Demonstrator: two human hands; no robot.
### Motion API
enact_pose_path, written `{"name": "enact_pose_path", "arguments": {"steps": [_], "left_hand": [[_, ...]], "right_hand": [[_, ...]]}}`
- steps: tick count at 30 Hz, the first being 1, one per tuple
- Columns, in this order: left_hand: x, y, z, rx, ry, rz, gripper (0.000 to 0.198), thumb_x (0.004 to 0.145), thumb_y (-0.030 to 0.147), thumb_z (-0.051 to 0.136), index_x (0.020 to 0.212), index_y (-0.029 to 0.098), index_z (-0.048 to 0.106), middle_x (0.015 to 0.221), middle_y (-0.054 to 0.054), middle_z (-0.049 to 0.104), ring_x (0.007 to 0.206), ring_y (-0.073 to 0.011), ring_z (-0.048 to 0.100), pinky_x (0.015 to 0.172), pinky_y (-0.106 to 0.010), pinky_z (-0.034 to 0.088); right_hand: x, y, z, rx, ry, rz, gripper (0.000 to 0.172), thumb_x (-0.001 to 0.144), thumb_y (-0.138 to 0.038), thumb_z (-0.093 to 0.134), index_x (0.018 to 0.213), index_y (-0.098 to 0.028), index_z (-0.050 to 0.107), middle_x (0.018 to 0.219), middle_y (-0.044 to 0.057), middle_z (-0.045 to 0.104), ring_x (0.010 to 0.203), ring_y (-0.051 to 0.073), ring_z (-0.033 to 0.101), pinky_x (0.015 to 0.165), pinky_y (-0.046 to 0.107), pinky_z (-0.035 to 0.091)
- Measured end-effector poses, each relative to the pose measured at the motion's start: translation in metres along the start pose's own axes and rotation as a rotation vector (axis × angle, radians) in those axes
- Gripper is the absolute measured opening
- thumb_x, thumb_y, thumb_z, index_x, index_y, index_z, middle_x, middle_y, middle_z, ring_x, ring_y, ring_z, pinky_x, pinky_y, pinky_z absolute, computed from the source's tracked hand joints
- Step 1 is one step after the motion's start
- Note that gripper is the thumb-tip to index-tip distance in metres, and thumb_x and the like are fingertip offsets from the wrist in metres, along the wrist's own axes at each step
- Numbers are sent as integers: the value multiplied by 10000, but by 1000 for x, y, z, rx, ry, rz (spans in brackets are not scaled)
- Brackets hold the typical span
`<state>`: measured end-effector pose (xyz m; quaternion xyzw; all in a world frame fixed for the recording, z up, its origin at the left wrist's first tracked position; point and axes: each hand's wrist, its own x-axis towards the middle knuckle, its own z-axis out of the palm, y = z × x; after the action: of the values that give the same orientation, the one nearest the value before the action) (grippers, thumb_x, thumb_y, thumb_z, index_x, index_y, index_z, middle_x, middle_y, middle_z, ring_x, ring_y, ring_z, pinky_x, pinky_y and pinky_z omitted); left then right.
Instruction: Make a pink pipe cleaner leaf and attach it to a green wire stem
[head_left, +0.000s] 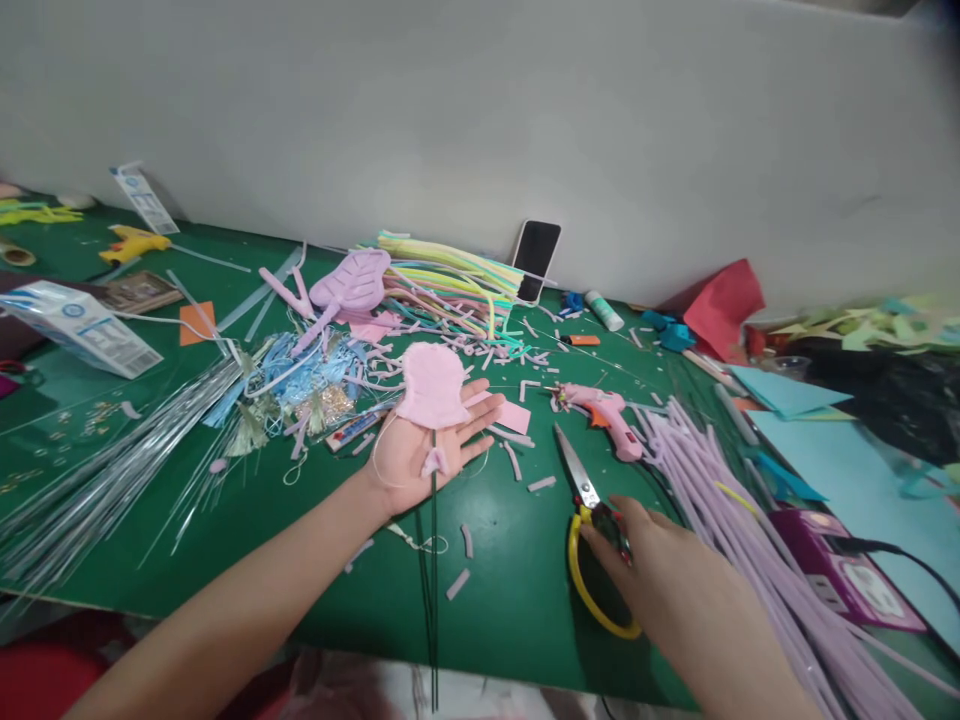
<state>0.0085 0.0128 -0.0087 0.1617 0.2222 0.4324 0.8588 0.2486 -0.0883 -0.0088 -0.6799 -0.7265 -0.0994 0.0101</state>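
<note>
Head view: the left hand (424, 455) is flat, fingers spread wide, palm up, with the pink piece (432, 385) and its stem (434, 545) lying across it; the right hand (667, 560) pinches the scissors (587, 495) by the handles

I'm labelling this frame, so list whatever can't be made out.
All in the head view:
- Right hand: its exact grip on the scissors, partly hidden by the hand itself.
- Left hand: part hidden behind the pink fuzzy piece.
- White box: print too small and blurred.
- Lilac stems: near ends cut off by the bottom edge.
</note>
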Motion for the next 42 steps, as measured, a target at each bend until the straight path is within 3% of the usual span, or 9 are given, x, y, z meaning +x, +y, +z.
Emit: {"name": "enact_pose_path", "arguments": {"steps": [6, 11, 14, 18, 22, 27, 31, 36, 42], "left_hand": [[-1, -1, 4, 18, 54, 10, 394, 943, 262, 375, 1241, 127, 596, 1302, -155, 620, 1262, -239, 530, 950, -366, 487], [-11, 9, 9, 79, 21, -34, 592, 908, 557, 428, 1234, 96, 606, 1233, -194, 645, 1192, -307, 569, 918, -411, 506], [-15, 11, 8, 217, -9, 46, 500, 883, 501, 539, 1206, 132, 638, 1200, -157, 668, 1133, -292, 599, 893, -381, 513], [-13, 13, 3, 494, 180, 117, 260, 824, 347, 680, 966, 138, 744, 974, -103, 744, 896, -209, 667, 786, -267, 518], [-8, 21, -3, 630, 251, 108, 254, 749, 372, 753, 815, 127, 755, 785, -82, 740, 711, -165, 651, 653, -229, 503], [-1, 24, -9, 649, 254, 100, 221, 701, 351, 792, 786, 153, 741, 738, -46, 719, 662, -145, 627, 636, -229, 490], [2, 16, -10, 836, 304, 225, 228, 775, 387, 714, 812, 162, 714, 759, -31, 694, 707, -159, 608, 645, -234, 454], [1, 8, -4, 1007, 449, 390, 150, 801, 317, 662, 858, 181, 688, 642, 20, 597, 598, -143, 519, 542, -228, 352], [0, 6, -5, 1004, 510, 388, 280, 827, 285, 594, 1080, 183, 658, 604, 36, 562, 499, -118, 427, 492, -228, 302]], "right_hand": [[44, -45, -13, 151, 229, -212, 237, 886, -316, 593, 1049, -146, 618, 941, 130, 673, 886, 292, 604, 731, 389, 487], [72, -54, 9, 251, 95, -310, 129, 910, -226, 566, 949, -170, 676, 875, 92, 677, 847, 248, 561, 756, 362, 459], [74, -48, 13, 390, 114, -266, 169, 935, -206, 520, 882, -170, 676, 825, 70, 669, 831, 226, 552, 752, 333, 452], [73, -47, 14, 478, 152, -246, 219, 872, -286, 631, 1041, -151, 663, 989, 109, 653, 917, 251, 550, 812, 371, 462], [76, -47, 22, 612, 124, -269, 98, 880, -172, 579, 848, -195, 669, 851, 67, 668, 834, 225, 569, 755, 344, 467], [80, -31, 23, 731, 275, -60, 128, 933, -186, 443, 919, -167, 569, 842, 77, 677, 768, 208, 616, 703, 333, 477], [79, -20, 9, 920, 449, 60, 170, 949, -242, 448, 1043, -188, 578, 862, 51, 700, 834, 200, 650, 756, 338, 491], [72, -19, -7, 760, 491, -235, 227, 912, -135, 457, 964, -240, 651, 872, 36, 708, 931, 227, 579, 853, 399, 459], [64, -7, -7, 483, 464, -225, 253, 820, -65, 502, 911, -252, 647, 969, 56, 672, 1071, 300, 520, 909, 502, 381]]}}
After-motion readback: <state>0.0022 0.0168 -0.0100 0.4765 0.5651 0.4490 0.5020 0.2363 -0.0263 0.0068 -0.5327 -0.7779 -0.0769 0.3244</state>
